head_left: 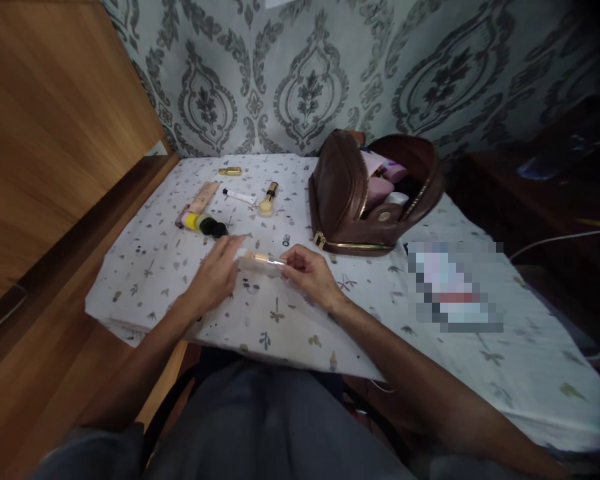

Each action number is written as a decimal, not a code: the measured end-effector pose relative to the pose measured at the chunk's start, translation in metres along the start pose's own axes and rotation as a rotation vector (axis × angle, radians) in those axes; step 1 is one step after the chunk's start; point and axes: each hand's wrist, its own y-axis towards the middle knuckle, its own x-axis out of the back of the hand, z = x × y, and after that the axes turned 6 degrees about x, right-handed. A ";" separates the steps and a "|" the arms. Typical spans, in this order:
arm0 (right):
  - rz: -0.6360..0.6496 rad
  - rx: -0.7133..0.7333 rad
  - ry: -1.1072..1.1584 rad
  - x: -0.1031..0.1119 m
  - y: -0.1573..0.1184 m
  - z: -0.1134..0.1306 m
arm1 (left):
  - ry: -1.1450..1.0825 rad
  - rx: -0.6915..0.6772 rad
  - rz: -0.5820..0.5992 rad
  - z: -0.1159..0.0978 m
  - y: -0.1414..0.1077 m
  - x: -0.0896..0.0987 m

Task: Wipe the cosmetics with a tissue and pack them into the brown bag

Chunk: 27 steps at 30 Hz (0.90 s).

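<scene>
Over the front middle of the table, a slim peach-and-silver stick (pixel 261 258), partly in what looks like clear plastic, spans the gap between my hands. My right hand (pixel 310 275) pinches its silver end between thumb and fingertips. At the opposite end my left hand (pixel 216 275) closes on the pale, see-through part, its fingers fairly straight; the thumb is mostly hidden. Just beyond the left fingers lies a yellow, olive and black container (pixel 207 225). Behind it are a peach squeeze tube (pixel 204 197), a thin white tube (pixel 240 196) and a small cream bottle (pixel 266 207) with a dark-and-gold cap.
An unzipped brown leather bag (pixel 337 200) stands at the back right, with pink and white items inside. A small gold tube (pixel 230 171) lies near the wall. A pixelated flat item (pixel 450 287) is on the right of the patterned tablecloth (pixel 300 333). Wooden furniture (pixel 65 87) borders the left.
</scene>
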 end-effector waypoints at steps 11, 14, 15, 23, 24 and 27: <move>-0.023 0.195 -0.054 0.000 -0.002 -0.002 | 0.046 -0.160 0.146 -0.019 0.009 -0.045; -0.032 0.207 -0.062 0.001 -0.001 0.001 | 0.051 -0.130 0.180 0.002 0.009 -0.036; -0.030 0.201 -0.058 0.001 -0.001 0.002 | 0.043 -0.129 0.193 0.007 0.009 -0.032; -0.094 0.099 0.054 0.005 0.002 0.003 | -0.052 -0.129 0.208 0.027 -0.003 -0.019; -0.110 0.087 0.065 0.006 0.003 0.003 | -0.070 -0.121 0.193 0.032 -0.005 -0.017; -0.132 0.048 0.110 0.009 0.006 0.002 | -0.110 -0.054 0.137 0.047 -0.010 -0.008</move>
